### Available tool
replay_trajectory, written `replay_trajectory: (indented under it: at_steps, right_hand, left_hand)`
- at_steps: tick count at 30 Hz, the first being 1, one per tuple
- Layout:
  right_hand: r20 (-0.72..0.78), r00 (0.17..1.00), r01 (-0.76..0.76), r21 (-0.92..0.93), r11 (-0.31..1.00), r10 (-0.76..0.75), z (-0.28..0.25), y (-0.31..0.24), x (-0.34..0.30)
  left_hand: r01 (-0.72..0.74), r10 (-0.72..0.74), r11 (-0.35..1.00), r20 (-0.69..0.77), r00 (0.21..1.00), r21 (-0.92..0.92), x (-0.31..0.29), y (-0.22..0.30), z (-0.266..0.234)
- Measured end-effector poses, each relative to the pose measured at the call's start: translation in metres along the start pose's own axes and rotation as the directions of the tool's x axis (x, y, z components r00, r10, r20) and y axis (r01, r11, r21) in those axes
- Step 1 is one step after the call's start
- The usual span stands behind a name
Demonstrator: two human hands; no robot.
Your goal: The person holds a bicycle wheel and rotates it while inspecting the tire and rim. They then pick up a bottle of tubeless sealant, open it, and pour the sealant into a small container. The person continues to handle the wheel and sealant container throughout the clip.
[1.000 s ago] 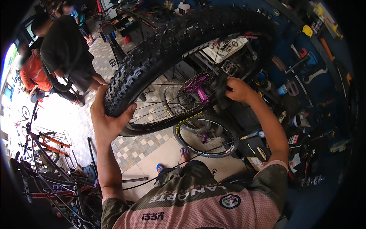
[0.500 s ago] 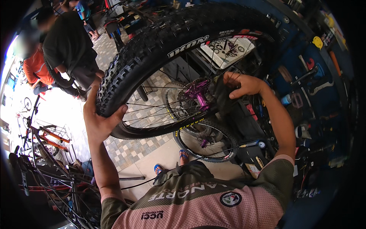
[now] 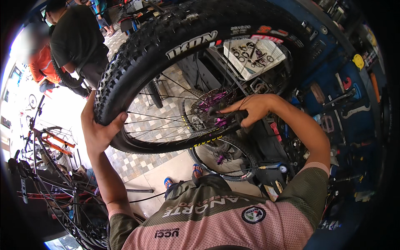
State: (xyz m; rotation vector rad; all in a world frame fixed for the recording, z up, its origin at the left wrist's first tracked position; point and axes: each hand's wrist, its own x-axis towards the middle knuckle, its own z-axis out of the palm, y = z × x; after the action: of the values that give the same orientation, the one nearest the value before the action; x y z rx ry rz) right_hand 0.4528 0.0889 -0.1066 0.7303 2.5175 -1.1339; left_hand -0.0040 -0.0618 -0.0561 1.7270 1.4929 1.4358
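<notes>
A bicycle wheel with a knobby black tyre [image 3: 135, 68] is held up at a tilt before me. My left hand [image 3: 98, 131] grips the tyre at its left side, the thumb on the inner edge. At the wheel's middle are a purple hub [image 3: 221, 122] and a brake rotor [image 3: 199, 107]. My right hand [image 3: 257, 107] reaches among the spokes to the hub, its index finger stretched across it. A dark rag [image 3: 238, 117] is bunched under these fingers, partly hidden by them.
Below stands another wheel [image 3: 246, 168] with a purple hub. A white tray [image 3: 233, 64] of small parts lies behind the held wheel. Tools hang on a blue board [image 3: 308, 121] at right. Bicycles [image 3: 52, 146] stand at left; people [image 3: 79, 41] are at the far left.
My right hand has moved left and down with the rag, from beside the hub onto it. The wheel and my left hand have shifted slightly left in view.
</notes>
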Motion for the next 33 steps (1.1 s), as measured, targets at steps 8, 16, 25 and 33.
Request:
replay_trajectory:
  at_steps: [8, 16, 25, 33]
  right_hand:
    - [0.123, 0.990, 0.066, 0.059, 0.996, -0.072, 0.012, 0.007, 0.034]
    - [0.090, 0.992, -0.101, 0.090, 0.991, 0.093, 0.003, 0.016, 0.028]
    - [-0.016, 0.993, -0.121, -0.104, 0.987, 0.120, 0.015, -0.007, 0.015]
    - [-0.044, 0.985, 0.173, 0.084, 0.981, -0.169, 0.019, 0.027, 0.027]
  left_hand:
    - [-0.063, 0.063, 0.998, -0.066, 0.996, -0.005, -0.006, -0.010, 0.000]
    - [-0.014, 0.014, 1.000, -0.035, 0.999, -0.007, 0.000, 0.003, 0.002]
    - [-0.068, 0.068, 0.998, -0.031, 0.997, 0.008, 0.005, 0.003, 0.002]
    - [-0.059, 0.059, 0.998, -0.022, 0.998, -0.002, 0.005, 0.013, 0.003]
